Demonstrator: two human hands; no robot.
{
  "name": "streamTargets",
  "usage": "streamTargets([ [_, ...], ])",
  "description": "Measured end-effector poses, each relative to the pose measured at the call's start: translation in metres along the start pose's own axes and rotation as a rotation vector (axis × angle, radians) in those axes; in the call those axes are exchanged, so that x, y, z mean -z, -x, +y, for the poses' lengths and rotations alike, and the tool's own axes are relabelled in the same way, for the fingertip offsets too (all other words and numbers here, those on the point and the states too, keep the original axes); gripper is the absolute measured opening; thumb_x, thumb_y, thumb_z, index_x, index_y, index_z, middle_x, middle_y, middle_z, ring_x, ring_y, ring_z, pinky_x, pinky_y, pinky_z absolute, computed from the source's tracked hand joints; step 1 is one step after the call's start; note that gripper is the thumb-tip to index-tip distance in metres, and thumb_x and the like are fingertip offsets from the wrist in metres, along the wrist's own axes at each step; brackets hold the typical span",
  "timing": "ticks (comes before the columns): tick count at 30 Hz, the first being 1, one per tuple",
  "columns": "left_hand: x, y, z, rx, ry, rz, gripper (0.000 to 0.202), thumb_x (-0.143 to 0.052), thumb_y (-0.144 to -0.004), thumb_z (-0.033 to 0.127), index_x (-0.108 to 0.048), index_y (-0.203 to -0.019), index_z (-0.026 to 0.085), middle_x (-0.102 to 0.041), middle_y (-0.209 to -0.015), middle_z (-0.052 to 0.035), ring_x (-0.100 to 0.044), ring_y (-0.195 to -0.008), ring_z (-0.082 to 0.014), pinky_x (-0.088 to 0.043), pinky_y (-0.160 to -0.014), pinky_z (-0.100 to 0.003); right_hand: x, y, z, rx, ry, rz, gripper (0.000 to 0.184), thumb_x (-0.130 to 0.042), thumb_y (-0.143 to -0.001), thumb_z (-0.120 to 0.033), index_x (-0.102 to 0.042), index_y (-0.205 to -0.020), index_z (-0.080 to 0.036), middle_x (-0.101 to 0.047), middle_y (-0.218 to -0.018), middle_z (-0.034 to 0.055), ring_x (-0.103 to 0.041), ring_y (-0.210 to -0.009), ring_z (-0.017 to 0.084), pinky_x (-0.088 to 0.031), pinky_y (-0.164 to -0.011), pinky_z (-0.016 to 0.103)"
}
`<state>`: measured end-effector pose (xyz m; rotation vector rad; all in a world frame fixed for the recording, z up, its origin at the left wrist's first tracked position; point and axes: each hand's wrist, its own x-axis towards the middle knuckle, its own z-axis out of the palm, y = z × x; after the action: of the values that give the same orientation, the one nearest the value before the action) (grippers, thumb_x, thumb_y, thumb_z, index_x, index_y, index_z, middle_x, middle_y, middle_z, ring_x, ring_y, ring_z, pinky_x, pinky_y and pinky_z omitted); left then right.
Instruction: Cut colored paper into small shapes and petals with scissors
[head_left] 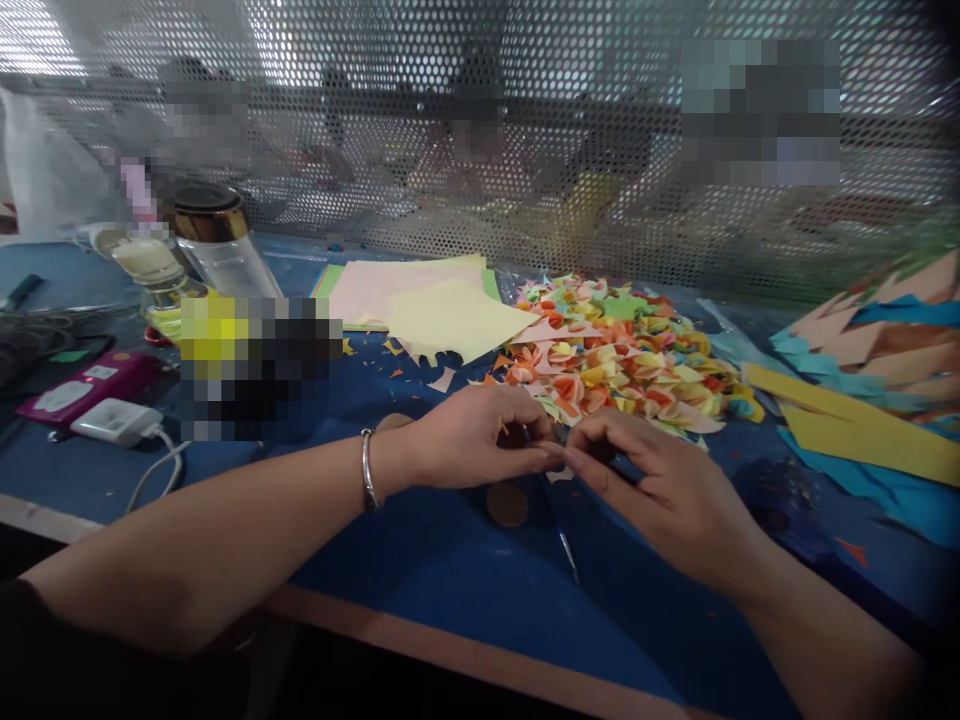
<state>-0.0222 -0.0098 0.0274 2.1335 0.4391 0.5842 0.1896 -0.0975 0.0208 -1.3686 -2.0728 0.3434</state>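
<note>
My left hand (pixel 495 440), with a silver bangle (pixel 367 468) at the wrist, has its thumb and fingers closed in a pinch. Its fingertips meet those of my right hand (pixel 645 475), which is pinching too. Whatever lies between the fingertips is too small and hidden to make out. A small pale scrap (pixel 559 477) shows just under them. Below the hands is a thin tool with a silvery end (pixel 568 553), its upper part hidden. A round tan disc (pixel 508 505) lies under my left hand. Right behind the hands rises a heap of colourful folded paper pieces (pixel 607 355).
Pale paper sheets (pixel 450 310) lie behind my left hand. Cut paper strips (pixel 870 420) are piled at the right. At the left stand a clear bottle (pixel 232 250), a small jar (pixel 154 265) and a white charger (pixel 116 422) with cable. A perforated metal screen (pixel 525 200) borders the blue table (pixel 450 560).
</note>
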Motion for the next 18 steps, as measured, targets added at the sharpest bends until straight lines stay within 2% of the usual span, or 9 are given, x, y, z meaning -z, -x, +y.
streamTargets([
  [6, 0.003, -0.001, -0.002, -0.027, -0.022, -0.056, 0.021, -0.067, -0.092, 0.032, -0.068, -0.075, 0.022, -0.071, -0.086, -0.0061, -0.063, -0.084, -0.0175, -0.047, -0.082, -0.031, -0.001, 0.0, -0.001, 0.036, -0.003, -0.015, 0.022, -0.054, -0.102, -0.035, -0.058, -0.084, -0.024, -0.058, -0.071, -0.0009, -0.054, -0.061, 0.014, -0.044, -0.057, 0.026],
  [10, 0.003, 0.0, -0.002, -0.048, -0.015, -0.058, 0.021, -0.068, -0.093, 0.035, -0.071, -0.078, 0.021, -0.072, -0.088, -0.0068, -0.064, -0.086, -0.0172, -0.048, -0.084, -0.03, 0.0, 0.001, 0.0, 0.026, -0.011, -0.024, 0.022, -0.054, -0.102, -0.035, -0.058, -0.083, -0.024, -0.058, -0.07, -0.0013, -0.055, -0.061, 0.014, -0.044, -0.057, 0.026],
  [12, 0.002, 0.0, -0.003, -0.005, 0.027, -0.009, 0.018, -0.069, -0.093, 0.035, -0.073, -0.083, 0.021, -0.073, -0.089, -0.0062, -0.065, -0.085, -0.0158, -0.049, -0.082, -0.029, 0.001, 0.002, 0.0, 0.008, 0.006, 0.01, 0.021, -0.055, -0.101, -0.035, -0.059, -0.084, -0.024, -0.061, -0.073, -0.0006, -0.058, -0.064, 0.014, -0.045, -0.059, 0.027],
  [15, -0.001, -0.002, -0.007, 0.102, 0.171, 0.123, 0.018, -0.069, -0.092, 0.036, -0.073, -0.097, 0.019, -0.075, -0.092, -0.0059, -0.065, -0.079, -0.013, -0.05, -0.075, -0.026, 0.003, 0.001, 0.002, 0.001, 0.051, 0.111, 0.018, -0.057, -0.1, -0.035, -0.06, -0.086, -0.024, -0.064, -0.077, 0.0002, -0.06, -0.067, 0.015, -0.047, -0.063, 0.027],
  [18, -0.003, -0.004, -0.013, 0.18, 0.305, 0.273, 0.017, -0.068, -0.094, 0.032, -0.071, -0.098, 0.016, -0.075, -0.091, -0.0055, -0.065, -0.072, -0.0103, -0.052, -0.072, -0.025, 0.003, 0.0, 0.004, 0.027, 0.066, 0.208, 0.018, -0.059, -0.1, -0.035, -0.061, -0.085, -0.024, -0.064, -0.076, -0.0001, -0.059, -0.065, 0.014, -0.047, -0.062, 0.027],
])
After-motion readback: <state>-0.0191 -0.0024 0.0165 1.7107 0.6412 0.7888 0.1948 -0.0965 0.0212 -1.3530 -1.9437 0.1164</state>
